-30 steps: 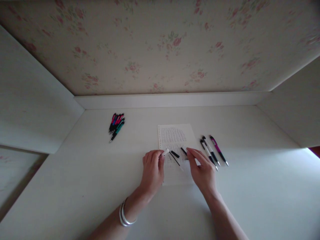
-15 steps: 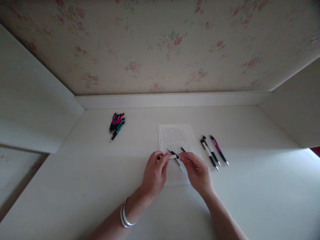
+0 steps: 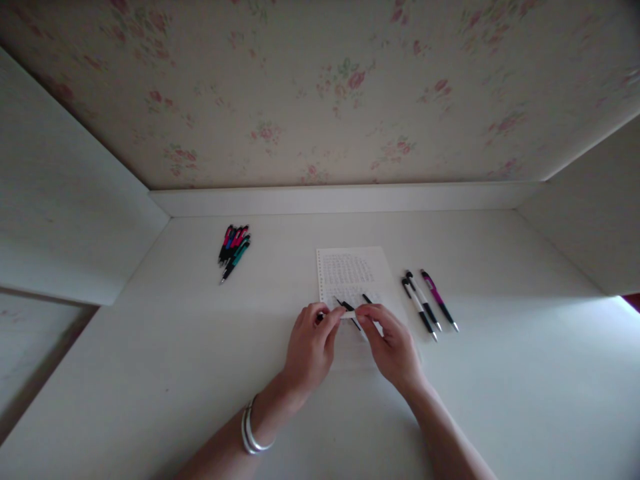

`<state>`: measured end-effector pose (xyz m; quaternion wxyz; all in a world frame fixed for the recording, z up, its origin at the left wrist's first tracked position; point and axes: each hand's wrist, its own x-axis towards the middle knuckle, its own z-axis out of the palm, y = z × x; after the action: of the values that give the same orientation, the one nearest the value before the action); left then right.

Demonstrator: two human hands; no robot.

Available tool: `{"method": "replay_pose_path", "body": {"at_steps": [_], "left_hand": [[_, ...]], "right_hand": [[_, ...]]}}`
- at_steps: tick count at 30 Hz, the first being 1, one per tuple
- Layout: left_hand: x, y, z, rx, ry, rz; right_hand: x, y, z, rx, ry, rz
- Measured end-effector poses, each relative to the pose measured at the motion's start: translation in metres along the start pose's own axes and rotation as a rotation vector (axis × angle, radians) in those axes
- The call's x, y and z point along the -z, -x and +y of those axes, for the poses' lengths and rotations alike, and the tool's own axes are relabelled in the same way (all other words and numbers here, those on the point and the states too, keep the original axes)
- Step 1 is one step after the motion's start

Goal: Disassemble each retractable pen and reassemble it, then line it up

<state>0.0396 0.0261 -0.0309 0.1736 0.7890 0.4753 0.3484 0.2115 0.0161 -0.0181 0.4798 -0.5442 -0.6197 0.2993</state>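
My left hand (image 3: 311,343) and my right hand (image 3: 393,343) meet above a sheet of written paper (image 3: 350,267). Between their fingertips is a white pen barrel (image 3: 348,315), held level. The left fingers pinch one end, where a dark bit shows by the knuckle. My right thumb and forefinger close on the other end and cover its tip. On the paper under the hands lie thin dark pen parts (image 3: 356,325), partly hidden. A short black piece (image 3: 367,299) sticks out behind the right fingers.
To the right lie two white-and-black pens (image 3: 419,310) and a purple-and-black pen (image 3: 440,301). A pile of several red, blue and green pens (image 3: 234,251) rests at the back left. White panels flank the white desk (image 3: 225,347), with a flowered wall behind.
My right fingers have closed in on the barrel's right end, and the black tip that showed there is now covered. The left hand has hardly moved.
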Motion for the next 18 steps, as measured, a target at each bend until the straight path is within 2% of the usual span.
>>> {"method": "replay_pose_path", "body": {"at_steps": [6, 12, 15, 18], "left_hand": [[-0.0009, 0.0005, -0.0002, -0.011, 0.058, -0.004], [-0.0008, -0.0001, 0.0009, 0.030, 0.142, -0.018], [-0.0008, -0.0010, 0.0013, 0.088, 0.195, -0.011], [-0.0024, -0.0005, 0.0008, 0.232, 0.267, 0.047]], "right_hand": [[0.0004, 0.0001, 0.0023, 0.038, -0.035, 0.042], [-0.0006, 0.0016, 0.0035, 0.108, -0.080, 0.009], [0.0003, 0.0014, 0.0030, 0.087, -0.082, 0.011], [0.0034, 0.0009, 0.0043, -0.007, -0.007, 0.094]]}}
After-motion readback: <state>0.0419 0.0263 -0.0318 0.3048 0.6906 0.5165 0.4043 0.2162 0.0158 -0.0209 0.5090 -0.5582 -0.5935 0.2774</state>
